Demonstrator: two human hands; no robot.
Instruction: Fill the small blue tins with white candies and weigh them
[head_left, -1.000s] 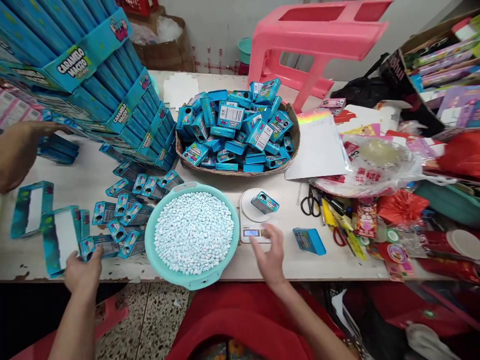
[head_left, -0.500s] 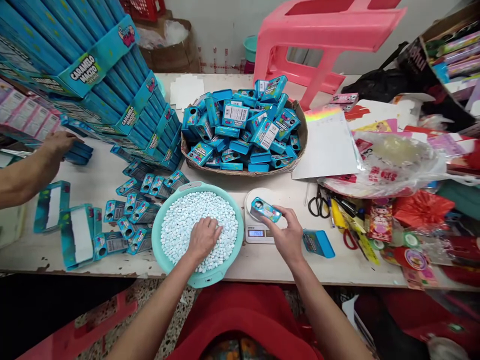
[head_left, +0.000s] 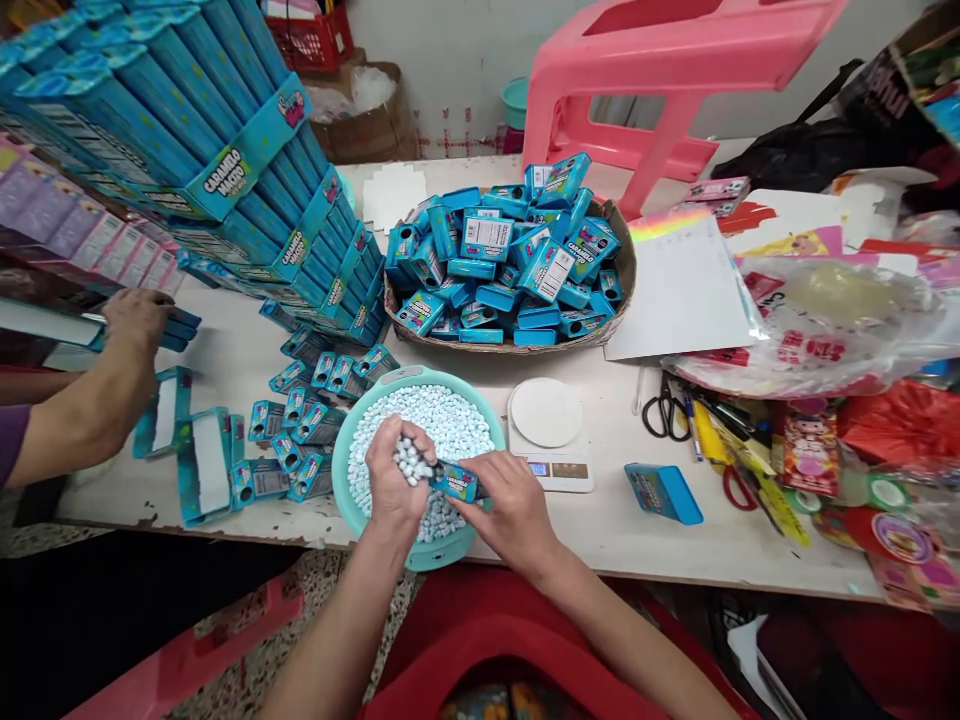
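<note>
Over the teal basin (head_left: 348,500) of small pale candies (head_left: 450,405), my left hand (head_left: 395,485) is cupped around a handful of candies (head_left: 411,460). My right hand (head_left: 510,503) grips a small blue candy box (head_left: 456,482), tilted sideways with its end against the candies in my left hand. The kitchen scale (head_left: 547,412) stands just right of the basin, its white round plate bare. Right of the scale lies a blue box sleeve (head_left: 664,492).
A cardboard tray (head_left: 622,295) heaped with blue boxes stands behind the basin. Left are several small boxes (head_left: 300,425) and a tall stack of display boxes (head_left: 225,180). A co-worker's hand (head_left: 135,320) touches blue boxes. Scissors (head_left: 666,408) and plastic bags (head_left: 832,320) lie right.
My left hand has come up from the basin with candies in it. My right hand has brought the box from above the scale leftward to meet it. The view has shifted slightly.
</note>
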